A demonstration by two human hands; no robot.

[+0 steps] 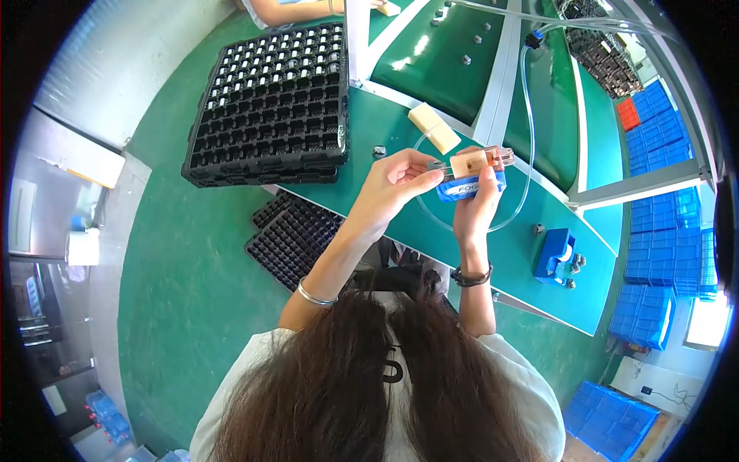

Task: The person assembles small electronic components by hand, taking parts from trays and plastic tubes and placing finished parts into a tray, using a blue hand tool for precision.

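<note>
Above the green worktable (504,254), my right hand (479,202) is wrapped round a blue handheld device (471,187) topped by a tan block, with a clear and copper-coloured end. My left hand (404,177) meets it from the left, thumb and fingers closed in a pinch on a small metal part (440,166) at the block's left end. How far the part sits in the device cannot be made out. A pale yellow block (434,128) lies just beyond my hands, and one small metal piece (379,152) stands on the table to their left.
Stacked black trays (265,108) at the left hold several metal pieces in their far rows. More black trays (289,239) are below the table edge. A clear hose (530,115) loops around my right hand. A blue box (554,254) stands at right. Another person's arm (296,11) is at the back.
</note>
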